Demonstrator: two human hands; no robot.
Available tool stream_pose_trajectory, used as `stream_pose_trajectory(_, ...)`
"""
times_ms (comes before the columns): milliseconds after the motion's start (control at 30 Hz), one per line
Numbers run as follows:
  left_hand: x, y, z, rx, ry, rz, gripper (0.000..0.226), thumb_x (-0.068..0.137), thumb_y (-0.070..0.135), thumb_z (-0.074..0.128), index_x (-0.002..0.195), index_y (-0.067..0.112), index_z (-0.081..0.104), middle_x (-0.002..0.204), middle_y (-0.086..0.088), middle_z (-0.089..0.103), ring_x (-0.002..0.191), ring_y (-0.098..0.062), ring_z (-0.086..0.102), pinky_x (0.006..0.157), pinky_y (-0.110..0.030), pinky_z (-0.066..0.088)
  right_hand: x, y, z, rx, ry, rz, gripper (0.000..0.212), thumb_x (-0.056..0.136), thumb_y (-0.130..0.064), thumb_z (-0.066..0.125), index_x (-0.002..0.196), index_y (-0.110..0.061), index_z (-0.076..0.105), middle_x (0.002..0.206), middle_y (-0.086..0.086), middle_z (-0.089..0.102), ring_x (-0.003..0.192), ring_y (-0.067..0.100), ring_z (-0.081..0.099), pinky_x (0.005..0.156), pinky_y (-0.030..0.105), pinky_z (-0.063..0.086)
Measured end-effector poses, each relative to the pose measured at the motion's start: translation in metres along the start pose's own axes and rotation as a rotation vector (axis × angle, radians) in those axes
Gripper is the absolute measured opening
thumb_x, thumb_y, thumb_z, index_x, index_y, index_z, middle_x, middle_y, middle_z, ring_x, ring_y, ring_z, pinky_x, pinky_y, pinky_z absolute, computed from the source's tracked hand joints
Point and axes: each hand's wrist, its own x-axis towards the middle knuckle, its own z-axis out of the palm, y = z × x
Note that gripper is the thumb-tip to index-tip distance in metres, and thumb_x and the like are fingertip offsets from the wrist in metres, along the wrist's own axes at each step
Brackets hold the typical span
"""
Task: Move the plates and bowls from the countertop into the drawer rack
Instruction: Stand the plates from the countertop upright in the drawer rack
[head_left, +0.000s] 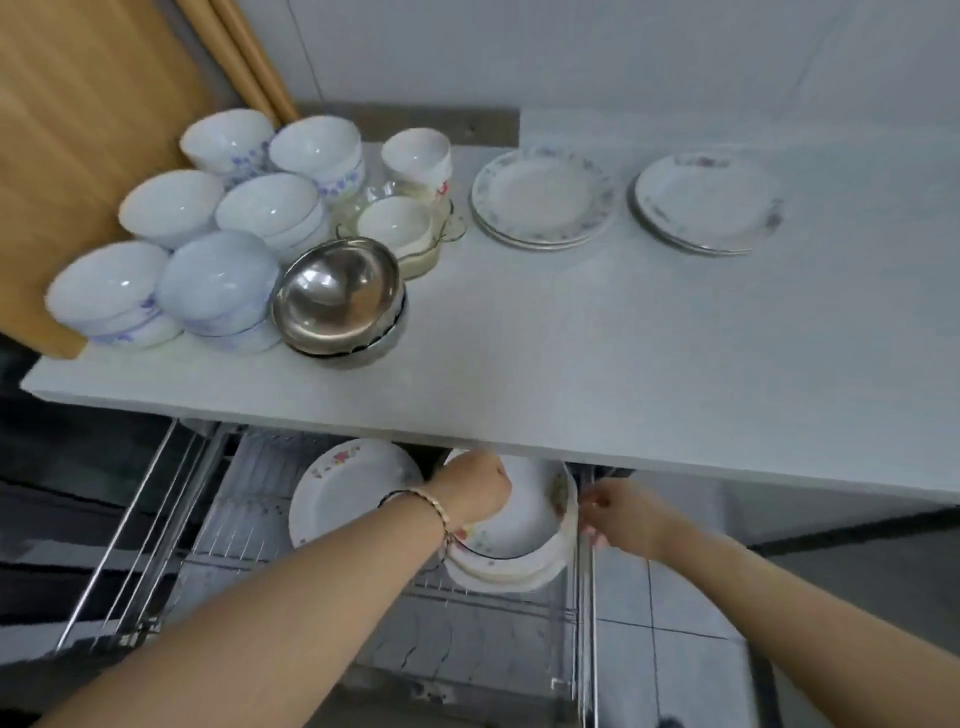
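Lit softly and evenly from overhead, cool and fairly bright on the countertop (571, 338); dimmer beneath it, around the drawer rack (234, 519). Glinting with small highlights on the steel bowl (337, 291). Blurred slightly throughout, smeared and bowed toward the edges.

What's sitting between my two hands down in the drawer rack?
Head view: a stack of floral plates, left hand at one rim, right hand at the other.

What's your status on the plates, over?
Left hand grips plate stack in drawer rack; right hand at its right rim, grip unclear. Two plate piles and bowls wait on countertop. No obstruction.
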Motion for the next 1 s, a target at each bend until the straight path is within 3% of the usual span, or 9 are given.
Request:
stream_pose_trajectory(167,-0.022,0.114,0.018,0.048,0.031,0.043,0.024,0.092,0.008,0.039,0.099,0.001,0.060,0.105,-0.022,0.062,0.102,-0.032,0.059,0.074,-0.028,0.041,-0.055,0.056,-0.114,-0.012,0.146,-0.044,0.036,0.094,-0.017,0.044,0.125,-0.004,0.055,0.125,0.015,0.061,0.100,0.023,0.058,0.097,0.031,0.046)
stream_pose_trajectory(233,-0.030,0.155,0.022,0.044,0.033,0.064,0.024,0.090,0.005,0.037,0.079,-0.002,0.057,0.117,-0.028,0.052,0.078,-0.027,0.054,0.061,-0.025,0.037,-0.075,0.072,-0.153,-0.033,0.180,-0.044,0.038,0.093,-0.015,0.043,0.125,0.002,0.055,0.123,0.019,0.063,0.099,0.027,0.062,0.091,0.032,0.049)
stream_pose_trajectory(333,-0.040,0.207,0.020,0.007,0.064,0.069,0.026,0.089,0.002,0.035,0.067,0.001,0.049,0.083,0.003,0.029,0.063,-0.022,0.043,0.048,-0.024,0.029,-0.098,0.090,-0.200,-0.015,0.194,-0.029,0.037,0.091,-0.010,0.042,0.116,0.011,0.059,0.112,0.024,0.068,0.082,0.024,0.060,0.061,0.024,0.045)
stream_pose_trajectory(367,-0.041,0.220,0.019,-0.017,0.067,0.073,0.025,0.088,0.001,0.036,0.072,-0.002,0.054,0.113,-0.027,0.049,0.069,-0.023,0.047,0.051,-0.024,0.032,-0.104,0.095,-0.213,0.003,0.191,-0.019,0.036,0.091,-0.010,0.042,0.114,0.010,0.061,0.109,0.022,0.069,0.081,0.023,0.059,0.057,0.022,0.042)
stream_pose_trajectory(400,-0.041,0.230,0.017,-0.028,0.072,0.075,0.024,0.088,0.001,0.036,0.074,0.000,0.056,0.077,-0.025,0.056,0.077,-0.024,0.051,0.057,-0.025,0.038,-0.110,0.098,-0.225,0.022,0.195,-0.011,0.035,0.091,-0.010,0.042,0.113,0.009,0.062,0.104,0.020,0.069,0.081,0.023,0.059,0.055,0.021,0.042)
stream_pose_trajectory(500,-0.036,0.255,0.006,-0.063,0.143,0.077,0.022,0.092,0.004,0.039,0.076,0.008,0.053,0.092,-0.015,0.056,0.086,-0.022,0.053,0.074,-0.031,0.048,-0.119,0.106,-0.254,0.076,0.222,-0.020,0.032,0.092,-0.008,0.042,0.114,0.007,0.060,0.091,0.013,0.061,0.075,0.023,0.057,0.053,0.021,0.040)
stream_pose_trajectory(733,0.004,0.286,-0.017,-0.191,0.111,-0.018,0.018,0.095,0.007,0.040,0.081,0.011,0.052,0.112,-0.017,0.065,0.064,-0.015,0.058,0.055,-0.022,0.040,-0.087,0.109,-0.298,0.218,0.279,-0.015,0.020,0.092,-0.006,0.043,0.109,-0.006,0.053,0.075,0.008,0.056,0.054,0.015,0.049,0.050,0.020,0.035)
stream_pose_trajectory(900,0.074,0.306,-0.045,-0.216,0.124,0.014,0.028,0.094,0.006,0.042,0.068,0.013,0.049,0.111,-0.019,0.066,0.113,-0.035,0.062,0.075,-0.032,0.047,-0.025,0.100,-0.332,0.186,0.347,-0.020,0.035,0.091,-0.012,0.045,0.124,-0.005,0.052,0.098,0.012,0.064,0.080,0.023,0.062,0.065,0.024,0.045)
stream_pose_trajectory(1000,0.127,0.318,-0.071,-0.177,0.160,0.052,0.019,0.094,0.006,0.041,0.094,0.004,0.060,0.123,-0.024,0.062,0.115,-0.037,0.059,0.084,-0.035,0.048,0.021,0.085,-0.359,0.153,0.394,0.023,0.037,0.090,-0.014,0.047,0.125,-0.006,0.054,0.118,0.016,0.064,0.099,0.028,0.065,0.086,0.031,0.050)
